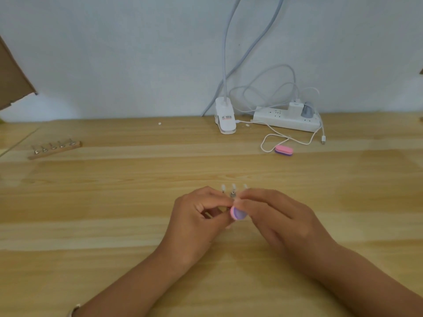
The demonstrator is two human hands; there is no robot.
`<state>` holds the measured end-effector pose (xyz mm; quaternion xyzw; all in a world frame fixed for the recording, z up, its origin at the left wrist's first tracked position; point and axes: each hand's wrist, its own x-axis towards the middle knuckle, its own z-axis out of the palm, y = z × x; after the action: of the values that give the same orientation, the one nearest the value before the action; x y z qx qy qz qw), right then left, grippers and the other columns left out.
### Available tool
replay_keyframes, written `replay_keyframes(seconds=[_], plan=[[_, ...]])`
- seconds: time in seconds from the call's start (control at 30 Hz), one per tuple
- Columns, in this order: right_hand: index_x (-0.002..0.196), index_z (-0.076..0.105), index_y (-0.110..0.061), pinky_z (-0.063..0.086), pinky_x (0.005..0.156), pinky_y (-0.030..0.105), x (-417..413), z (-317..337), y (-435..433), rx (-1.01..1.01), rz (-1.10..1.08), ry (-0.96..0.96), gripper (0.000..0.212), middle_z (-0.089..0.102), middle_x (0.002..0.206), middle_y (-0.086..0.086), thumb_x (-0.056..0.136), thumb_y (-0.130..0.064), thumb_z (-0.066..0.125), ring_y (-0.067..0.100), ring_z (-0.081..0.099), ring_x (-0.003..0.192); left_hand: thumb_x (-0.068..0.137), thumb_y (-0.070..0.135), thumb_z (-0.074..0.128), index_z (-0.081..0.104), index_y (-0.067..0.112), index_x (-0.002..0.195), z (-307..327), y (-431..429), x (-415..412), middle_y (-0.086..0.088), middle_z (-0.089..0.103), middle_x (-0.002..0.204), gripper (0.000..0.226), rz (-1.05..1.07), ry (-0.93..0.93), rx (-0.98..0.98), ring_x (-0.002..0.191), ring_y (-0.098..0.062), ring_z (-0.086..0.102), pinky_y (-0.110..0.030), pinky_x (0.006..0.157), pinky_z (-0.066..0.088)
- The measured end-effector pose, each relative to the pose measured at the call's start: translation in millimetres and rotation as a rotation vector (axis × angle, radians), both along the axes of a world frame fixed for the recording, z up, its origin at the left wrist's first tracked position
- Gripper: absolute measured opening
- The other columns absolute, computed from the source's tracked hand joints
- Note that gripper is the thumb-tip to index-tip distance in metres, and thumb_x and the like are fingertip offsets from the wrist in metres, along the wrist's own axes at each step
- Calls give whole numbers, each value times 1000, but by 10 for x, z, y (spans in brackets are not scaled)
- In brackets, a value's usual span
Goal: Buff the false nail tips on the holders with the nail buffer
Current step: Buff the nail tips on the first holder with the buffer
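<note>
My two hands meet at the middle of the wooden table. My right hand point(272, 216) grips a pink and purple nail buffer point(238, 213), whose rounded end shows between the hands. My left hand point(196, 216) has its fingers curled round the holder stand, which it mostly hides. Three clear false nail tips point(233, 186) on metal clips stick up just beyond my fingers. The buffer lies against the holders below those tips.
A second pink and purple buffer point(283, 150) lies at the back right beside a white cable. A wooden holder strip point(55, 149) with several metal clips sits at the far left. A white clip lamp base point(225, 118) and power strip point(286, 118) stand by the wall.
</note>
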<state>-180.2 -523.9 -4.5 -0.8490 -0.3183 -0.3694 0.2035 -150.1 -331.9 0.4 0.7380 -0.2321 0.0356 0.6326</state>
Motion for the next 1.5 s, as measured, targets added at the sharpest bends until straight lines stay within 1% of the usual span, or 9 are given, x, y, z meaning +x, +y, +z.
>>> replay_keyframes(seconds=[0.1, 0.23, 0.37, 0.43, 0.53, 0.97, 1.13, 1.3, 1.5], plan=[[109, 75, -6, 55, 88, 33, -27, -5, 50, -71, 37, -20, 26, 70, 116, 10, 104, -7, 49, 23, 69, 104, 76, 14, 77, 79, 15, 83, -2, 10, 2, 0, 69, 77, 8, -62, 67, -31, 54, -15, 65, -21, 49, 48], [105, 76, -3, 59, 77, 39, 46, 52, -81, -23, -62, -15, 28, 71, 112, 11, 86, 11, 61, 25, 71, 98, 78, 11, 76, 79, 16, 87, -4, -7, 14, 0, 69, 76, 10, -70, 108, -42, 53, -16, 64, -26, 47, 48], [108, 76, -6, 56, 85, 35, -40, -12, 60, -79, 65, -46, 27, 71, 114, 10, 103, -6, 49, 23, 70, 103, 72, 24, 80, 79, 19, 84, -11, 15, 9, -3, 67, 74, 13, -123, 72, -25, 56, -12, 61, -23, 50, 47], [109, 75, -6, 57, 84, 35, 2, 10, -1, -87, 42, -43, 25, 71, 114, 9, 101, -2, 52, 23, 70, 102, 72, 29, 81, 79, 20, 85, -12, 17, 17, -4, 68, 77, 16, -104, 83, -34, 57, -13, 63, -23, 50, 48], [109, 75, -4, 58, 78, 38, 72, 44, -91, -9, -29, -9, 28, 71, 113, 9, 88, 9, 62, 24, 71, 99, 79, 17, 77, 79, 21, 88, -20, 13, 31, 0, 69, 80, 10, -65, 113, -29, 57, -16, 65, -25, 49, 49], [113, 73, -10, 57, 84, 34, -10, -29, -4, -17, 97, -60, 23, 70, 114, 10, 100, -3, 56, 21, 69, 102, 75, 14, 79, 78, 8, 94, 26, -7, 10, -2, 69, 76, 20, -109, 237, -114, 60, -15, 64, -23, 48, 48], [110, 74, -4, 58, 78, 38, 100, 18, -152, 24, -29, -43, 31, 71, 110, 12, 83, 8, 67, 24, 71, 98, 77, 12, 73, 75, 1, 93, 48, -10, 19, -1, 70, 76, 20, -77, 314, -162, 58, -16, 65, -23, 48, 49], [118, 65, -12, 53, 90, 26, 33, -39, -40, 51, 39, -47, 38, 69, 116, 8, 86, 8, 66, 16, 65, 107, 75, 21, 72, 76, 6, 97, 67, -10, 8, -9, 75, 80, 27, -86, 327, -137, 63, -17, 69, -23, 50, 50], [109, 73, -2, 57, 82, 38, 95, -8, -140, 80, -48, -27, 29, 70, 112, 11, 84, 10, 65, 23, 69, 101, 76, 20, 72, 76, 6, 96, 56, -24, -9, -6, 76, 87, 25, -75, 330, -113, 66, -18, 72, -22, 50, 51]])
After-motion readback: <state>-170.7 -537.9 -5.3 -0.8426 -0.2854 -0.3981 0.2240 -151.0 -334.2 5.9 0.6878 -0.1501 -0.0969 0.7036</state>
